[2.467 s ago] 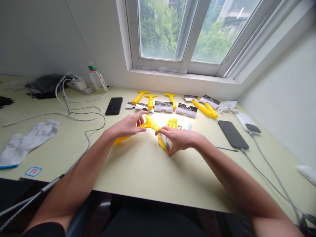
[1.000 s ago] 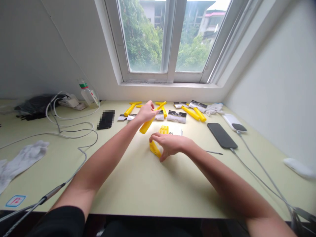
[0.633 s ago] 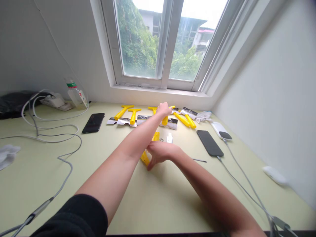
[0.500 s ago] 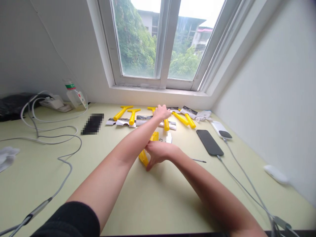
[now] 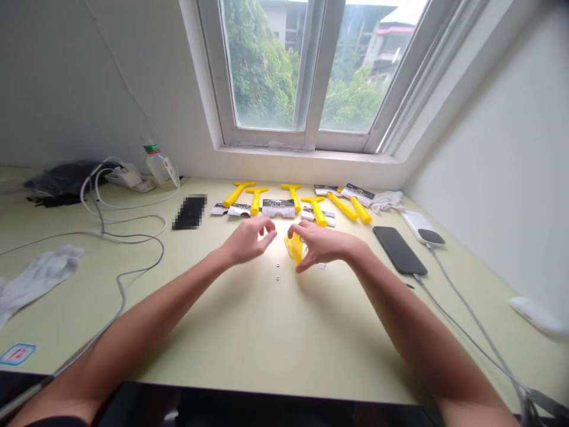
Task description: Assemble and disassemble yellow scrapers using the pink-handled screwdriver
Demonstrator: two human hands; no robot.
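My right hand [image 5: 323,243] curves around a yellow plastic piece [image 5: 293,249], thumb at its near side and fingers at its far side; the hand covers part of it. To the left, my left hand [image 5: 249,240] hovers with fingers curled and thumb apart from them; nothing shows in it. Two small nuts, one farther [image 5: 278,265] and one nearer [image 5: 278,278], lie on the table between the hands. Small metal plates [image 5: 321,266] show partly from under my right hand. Beyond the hands lie several yellow scrapers [image 5: 254,201] with printed card sleeves [image 5: 278,207].
On the right, a black phone [image 5: 400,250] and a white device [image 5: 424,228] trail cables. White gloves lie at the left [image 5: 42,273] and far right [image 5: 386,200]. A bottle [image 5: 160,167], a power strip [image 5: 128,177] and looped cables stand at the back left.
My left hand has come back from the far scrapers to the left of the yellow piece, uncrossing my arms. Two nuts now show on the table. The view has shifted.
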